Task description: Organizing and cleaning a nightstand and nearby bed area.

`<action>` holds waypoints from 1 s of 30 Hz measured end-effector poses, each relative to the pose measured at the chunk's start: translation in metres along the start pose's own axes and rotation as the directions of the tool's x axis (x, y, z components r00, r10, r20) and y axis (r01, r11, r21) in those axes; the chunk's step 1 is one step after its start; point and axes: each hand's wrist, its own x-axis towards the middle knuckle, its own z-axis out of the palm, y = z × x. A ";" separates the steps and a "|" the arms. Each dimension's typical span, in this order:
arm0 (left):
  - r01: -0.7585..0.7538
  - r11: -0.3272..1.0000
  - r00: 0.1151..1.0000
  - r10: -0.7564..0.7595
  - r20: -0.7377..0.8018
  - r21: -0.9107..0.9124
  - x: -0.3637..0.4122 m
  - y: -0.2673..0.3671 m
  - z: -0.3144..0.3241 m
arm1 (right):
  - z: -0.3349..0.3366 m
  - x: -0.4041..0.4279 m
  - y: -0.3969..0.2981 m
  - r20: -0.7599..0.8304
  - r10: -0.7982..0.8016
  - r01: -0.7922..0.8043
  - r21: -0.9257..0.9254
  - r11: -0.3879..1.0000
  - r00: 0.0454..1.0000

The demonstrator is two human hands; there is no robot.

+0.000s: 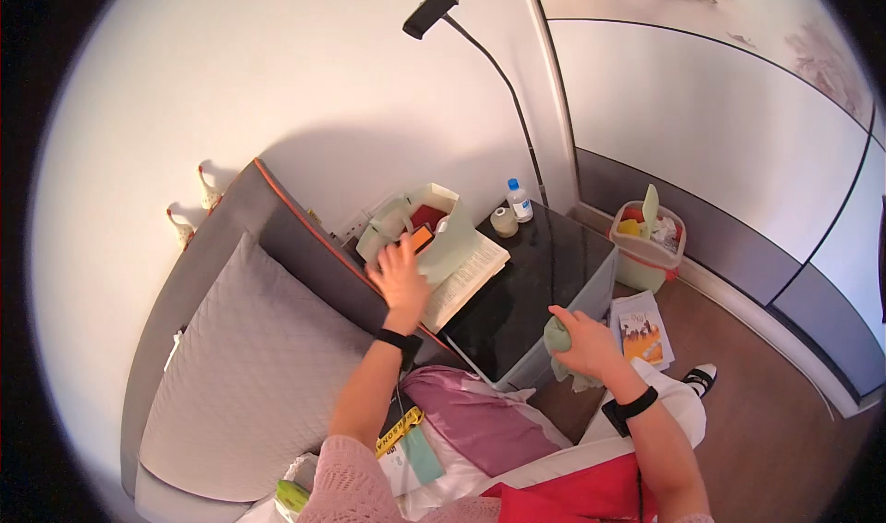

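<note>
My left hand (401,277), slightly blurred, reaches with spread fingers to the front of a pale green paper bag (453,249). Whether it touches the bag, I cannot tell. Inside the bag's open top are an orange and black item (420,238) and something dark red (428,217). Beside the bag an open book (467,282) lies on the black glass top of a nightstand (516,315). My right hand (587,346) grips a crumpled light green cloth (556,336) by the nightstand's front edge, and part of the cloth hangs below the fingers.
A clear bottle with blue cap (519,203) and a small jar (504,222) stand at the nightstand's back. A gooseneck phone holder (516,97) rises behind. Right are a filled waste bin (644,246) and magazines (640,332) on the floor. A grey headboard cushion (256,371) stands left.
</note>
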 end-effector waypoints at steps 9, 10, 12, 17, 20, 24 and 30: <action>0.154 0.987 0.940 -0.158 0.302 0.036 0.019 -0.021 0.021 | 0.001 0.000 -0.001 -0.010 -0.039 0.038 -0.032 0.999 0.999; 0.183 0.982 0.918 -0.190 0.348 0.053 0.021 -0.019 0.018 | 0.001 0.000 -0.001 -0.024 -0.050 0.049 -0.030 0.998 0.998; 0.187 0.979 0.909 -0.204 0.363 0.082 0.023 -0.022 0.021 | 0.002 0.000 0.000 -0.038 -0.059 0.058 -0.025 0.998 0.998; 0.215 0.971 0.903 -0.237 0.359 0.101 0.024 -0.045 0.035 | 0.004 0.002 -0.003 -0.068 -0.105 0.104 -0.014 0.994 0.992; 0.145 0.980 0.907 -0.188 0.376 0.139 0.020 -0.022 0.015 | 0.003 0.002 0.003 -0.024 -0.048 0.047 -0.043 0.998 0.999; -0.349 0.906 0.920 0.380 -0.099 0.238 -0.006 0.026 -0.025 | 0.002 0.004 0.002 -0.014 -0.073 0.072 -0.068 0.995 0.997; -0.218 0.941 0.833 0.317 0.454 -0.258 -0.036 0.058 0.041 | -0.001 0.002 -0.002 0.034 -0.043 0.046 -0.092 0.995 0.998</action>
